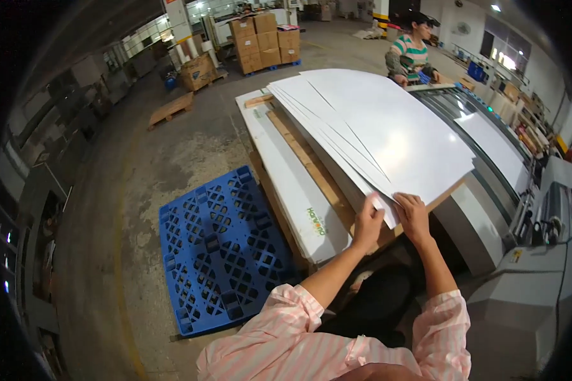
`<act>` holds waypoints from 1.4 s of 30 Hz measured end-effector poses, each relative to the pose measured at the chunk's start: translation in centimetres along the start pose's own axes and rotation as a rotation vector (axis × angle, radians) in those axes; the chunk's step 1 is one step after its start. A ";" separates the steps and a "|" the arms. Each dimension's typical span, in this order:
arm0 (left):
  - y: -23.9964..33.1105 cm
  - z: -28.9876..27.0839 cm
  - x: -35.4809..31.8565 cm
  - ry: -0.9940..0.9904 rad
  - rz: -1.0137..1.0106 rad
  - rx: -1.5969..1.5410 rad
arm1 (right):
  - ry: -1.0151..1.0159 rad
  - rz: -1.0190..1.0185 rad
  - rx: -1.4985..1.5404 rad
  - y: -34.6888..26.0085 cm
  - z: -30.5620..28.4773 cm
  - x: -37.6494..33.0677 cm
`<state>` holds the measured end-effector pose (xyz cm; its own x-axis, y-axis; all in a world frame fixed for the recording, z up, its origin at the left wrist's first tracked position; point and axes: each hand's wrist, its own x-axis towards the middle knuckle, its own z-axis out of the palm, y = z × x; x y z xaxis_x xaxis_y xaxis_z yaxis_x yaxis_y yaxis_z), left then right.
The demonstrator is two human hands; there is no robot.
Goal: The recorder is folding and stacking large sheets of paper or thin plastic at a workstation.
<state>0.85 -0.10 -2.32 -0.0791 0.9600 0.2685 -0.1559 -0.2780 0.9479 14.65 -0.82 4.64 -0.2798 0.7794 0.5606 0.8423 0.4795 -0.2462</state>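
Large glossy white sheets point(362, 114) lie in a fanned stack in front of me, their left edges spread out of line. At the near corner, my left hand point(367, 223) pinches the edges of several sheets, its thumb and fingers closed. Close beside it my right hand point(413, 216) grips the same corner, its fingers bent over the top sheet and the thumb hidden below. The corner between the hands is slightly lifted. Wooden boards point(308, 159) lie under the sheets, on top of a white-wrapped stack point(289, 181).
A blue plastic pallet point(219, 244) lies on the floor at left. A grey machine with a feed bed point(483, 149) stands to the right, a white sheet point(492, 143) on it. Beyond it stands a person point(413, 54) in a striped top. Cardboard boxes point(260, 41) are stacked far back.
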 end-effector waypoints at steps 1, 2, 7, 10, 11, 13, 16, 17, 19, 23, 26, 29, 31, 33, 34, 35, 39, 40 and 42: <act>0.1 0.4 0.0 0.059 -0.010 -0.131 | 0.013 -0.002 0.023 -0.1 0.0 0.1; 0.1 0.1 0.2 0.017 -0.079 -0.204 | 0.019 -0.031 0.010 -0.3 -0.1 0.2; -0.3 0.1 0.8 0.083 -0.126 -0.448 | 0.038 -0.227 -0.085 -2.3 -2.2 1.0; -2.0 -0.6 0.9 0.031 -0.118 -0.353 | 0.016 -0.276 -0.143 -2.4 -2.1 0.6; -2.2 -0.6 0.8 0.019 -0.122 -0.355 | 0.019 -0.262 -0.154 -2.4 -2.0 0.3; -1.7 -0.3 0.6 0.031 -0.110 -0.286 | 0.023 -0.245 -0.166 -2.1 -2.0 -0.1; -0.5 -0.2 0.2 0.002 -0.145 -0.313 | 0.025 -0.165 -0.167 -1.9 -1.9 -0.5; -0.1 -0.3 0.2 -0.026 -0.152 -0.265 | 0.013 -0.122 -0.170 -1.7 -1.8 -0.5; 0.3 -0.6 0.3 -0.023 -0.161 -0.298 | -0.004 -0.075 -0.174 -1.7 -1.9 -0.3; 0.8 -0.7 0.3 -0.040 -0.156 -0.351 | 0.007 -0.183 -0.187 -1.4 -2.3 -0.2; 0.2 -0.8 0.5 -0.030 -0.123 -0.326 | -0.032 -0.130 -0.225 -1.9 -2.4 -0.1; 0.7 -0.5 0.3 0.000 -0.186 -0.279 | -0.057 -0.014 -0.203 -2.8 -2.6 -0.3; 0.5 -0.7 0.5 0.004 -0.181 -0.283 | -0.068 0.047 -0.143 -3.7 -3.0 0.0; 0.7 -0.6 0.4 0.003 -0.176 -0.288 | -0.130 0.129 -0.132 -4.2 -3.4 0.1; 1.0 -0.4 0.3 0.018 -0.161 -0.263 | -0.131 0.132 -0.134 -4.1 -3.4 0.1; 1.2 -0.2 0.2 0.033 -0.147 -0.237 | -0.146 0.156 -0.153 -3.9 -3.4 0.1; 1.9 0.1 0.3 0.065 -0.123 -0.303 | -0.134 0.206 -0.139 -3.6 -3.3 0.6; 2.3 0.3 0.2 0.061 -0.138 -0.310 | -0.135 0.207 -0.140 -3.5 -3.4 0.6; 2.4 0.2 0.3 0.060 -0.150 -0.316 | -0.126 0.154 -0.179 -3.8 -3.7 0.7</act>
<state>0.64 -0.44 0.07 -0.0884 0.9899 0.1105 -0.4667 -0.1391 0.8734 13.00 -3.58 8.93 -0.1873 0.8873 0.4216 0.9444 0.2807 -0.1712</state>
